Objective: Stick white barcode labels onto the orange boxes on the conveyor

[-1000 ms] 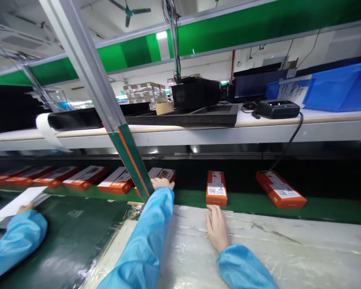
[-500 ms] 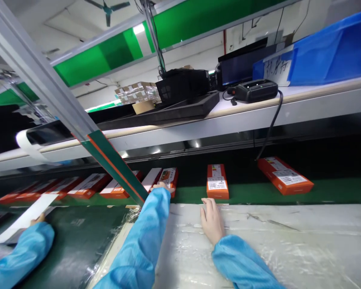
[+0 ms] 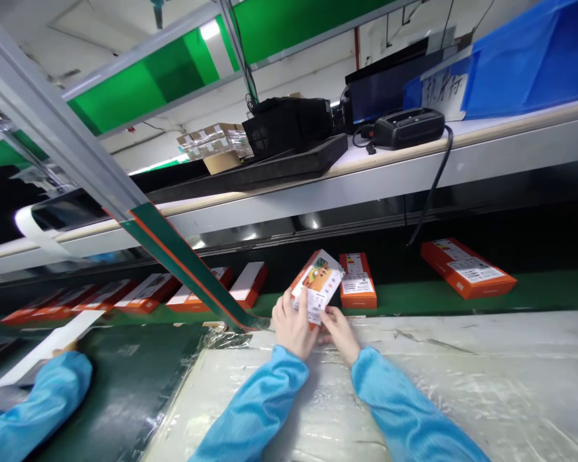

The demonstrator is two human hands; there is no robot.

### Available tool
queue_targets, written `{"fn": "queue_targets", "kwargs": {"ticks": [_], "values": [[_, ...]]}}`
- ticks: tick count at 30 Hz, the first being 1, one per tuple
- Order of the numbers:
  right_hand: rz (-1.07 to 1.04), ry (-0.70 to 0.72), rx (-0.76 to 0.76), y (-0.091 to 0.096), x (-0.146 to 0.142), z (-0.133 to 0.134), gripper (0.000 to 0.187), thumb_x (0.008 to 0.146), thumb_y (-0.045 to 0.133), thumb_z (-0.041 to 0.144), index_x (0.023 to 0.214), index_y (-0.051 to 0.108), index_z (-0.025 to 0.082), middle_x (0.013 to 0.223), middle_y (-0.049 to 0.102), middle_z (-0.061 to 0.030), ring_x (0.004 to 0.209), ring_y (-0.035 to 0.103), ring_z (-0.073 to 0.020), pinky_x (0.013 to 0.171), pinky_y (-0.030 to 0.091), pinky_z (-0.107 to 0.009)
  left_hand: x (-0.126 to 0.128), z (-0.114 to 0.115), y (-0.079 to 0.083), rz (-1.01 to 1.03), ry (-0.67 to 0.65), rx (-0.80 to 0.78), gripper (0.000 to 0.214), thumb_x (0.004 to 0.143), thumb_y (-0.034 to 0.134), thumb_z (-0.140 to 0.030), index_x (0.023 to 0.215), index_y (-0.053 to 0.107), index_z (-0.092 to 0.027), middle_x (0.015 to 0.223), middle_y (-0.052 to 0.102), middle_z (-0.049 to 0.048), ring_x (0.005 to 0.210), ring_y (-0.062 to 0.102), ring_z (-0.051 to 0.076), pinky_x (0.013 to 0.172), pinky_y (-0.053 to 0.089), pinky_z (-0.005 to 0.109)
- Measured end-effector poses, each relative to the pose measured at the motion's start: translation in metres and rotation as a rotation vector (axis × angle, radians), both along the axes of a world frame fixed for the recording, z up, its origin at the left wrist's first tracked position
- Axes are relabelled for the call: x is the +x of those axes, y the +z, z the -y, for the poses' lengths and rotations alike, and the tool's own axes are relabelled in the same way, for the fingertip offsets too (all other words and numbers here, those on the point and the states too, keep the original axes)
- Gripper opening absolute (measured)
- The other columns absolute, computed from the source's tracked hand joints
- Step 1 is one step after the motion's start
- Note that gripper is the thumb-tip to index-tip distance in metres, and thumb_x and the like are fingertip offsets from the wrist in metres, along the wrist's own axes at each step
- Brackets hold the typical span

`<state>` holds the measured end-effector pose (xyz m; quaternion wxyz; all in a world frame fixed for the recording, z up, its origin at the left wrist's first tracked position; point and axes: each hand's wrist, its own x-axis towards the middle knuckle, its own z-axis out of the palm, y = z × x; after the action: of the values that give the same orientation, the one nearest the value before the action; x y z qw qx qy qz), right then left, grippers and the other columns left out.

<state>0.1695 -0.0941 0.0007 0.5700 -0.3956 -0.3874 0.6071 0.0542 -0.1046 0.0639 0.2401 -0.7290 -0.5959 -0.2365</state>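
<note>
Between my two hands a small orange box [image 3: 324,273] with a white printed top face is held tilted, just above the near edge of the green belt [image 3: 399,305]. My left hand [image 3: 293,324] wraps round its left side, fingers spread over the face. The fingertips of my right hand [image 3: 340,333] pinch its lower right corner. Just beyond, a labelled orange box [image 3: 358,282] lies on the belt, close to the held one. Farther right rests another labelled orange box [image 3: 467,269]. To the left lies an orange box with a blank white top [image 3: 248,284].
Several more orange boxes [image 3: 144,293] lie left, behind a slanting metal post [image 3: 173,263]. A co-worker's blue sleeve [image 3: 43,391] and hand with a white strip [image 3: 52,346] are at far left. Above runs a shelf [image 3: 390,179] with a blue bin [image 3: 530,64] and black charger [image 3: 409,128].
My left hand has lifted the printed box off the belt and brought it right and nearer. My right hand, empty before, has closed on its corner.
</note>
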Motion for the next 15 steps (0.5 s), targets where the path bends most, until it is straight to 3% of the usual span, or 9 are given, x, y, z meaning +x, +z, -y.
{"fn": "queue_targets", "kwargs": {"ticks": [4, 7, 9, 12, 15], "values": [[0.007, -0.011, -0.013, -0.003, 0.002, 0.001, 0.065, 0.07, 0.071, 0.057, 0.113, 0.055, 0.012, 0.096, 0.062, -0.0117, 0.067, 0.059, -0.0214, 0.038, 0.043, -0.02, 0.001, 0.008, 0.001, -0.061, -0.058, 0.006, 0.079, 0.075, 0.066, -0.035, 0.147, 0.035, -0.024, 0.145, 0.027, 0.0171, 0.123, 0.036, 0.037, 0.104, 0.033, 0.05], [-0.016, -0.091, -0.046, -0.006, 0.003, 0.0, 0.065, 0.065, 0.072, 0.058, 0.107, 0.058, 0.01, 0.084, 0.062, -0.0095, 0.055, 0.053, -0.0169, 0.036, 0.04, -0.019, -0.014, -0.005, 0.009, -0.115, -0.05, -0.039, 0.086, 0.069, 0.07, -0.036, 0.147, 0.036, -0.025, 0.142, 0.03, 0.0176, 0.122, 0.037, 0.037, 0.101, 0.035, 0.05], [-0.035, -0.117, -0.059, -0.007, 0.002, 0.0, 0.067, 0.063, 0.072, 0.06, 0.106, 0.057, 0.01, 0.082, 0.061, -0.0088, 0.053, 0.052, -0.0162, 0.037, 0.041, -0.02, -0.029, -0.025, 0.021, -0.133, 0.006, -0.081, 0.085, 0.066, 0.071, -0.034, 0.144, 0.039, -0.029, 0.139, 0.032, 0.0165, 0.12, 0.039, 0.037, 0.098, 0.037, 0.048], [-0.012, -0.113, -0.052, -0.006, 0.001, 0.002, 0.064, 0.065, 0.07, 0.06, 0.105, 0.057, 0.011, 0.081, 0.061, -0.0081, 0.053, 0.053, -0.0155, 0.038, 0.042, -0.02, -0.057, -0.073, 0.048, -0.055, 0.236, -0.152, 0.078, 0.067, 0.07, -0.045, 0.14, 0.044, -0.033, 0.131, 0.036, 0.0171, 0.113, 0.043, 0.038, 0.093, 0.04, 0.048], [0.045, -0.129, -0.034, -0.004, -0.002, 0.004, 0.059, 0.069, 0.066, 0.059, 0.103, 0.058, 0.012, 0.081, 0.061, -0.0082, 0.052, 0.053, -0.0151, 0.037, 0.042, -0.02, -0.088, -0.125, 0.073, 0.103, 0.462, -0.336, 0.081, 0.074, 0.061, -0.058, 0.146, 0.033, -0.036, 0.126, 0.04, 0.0165, 0.108, 0.048, 0.037, 0.087, 0.042, 0.049]]}}
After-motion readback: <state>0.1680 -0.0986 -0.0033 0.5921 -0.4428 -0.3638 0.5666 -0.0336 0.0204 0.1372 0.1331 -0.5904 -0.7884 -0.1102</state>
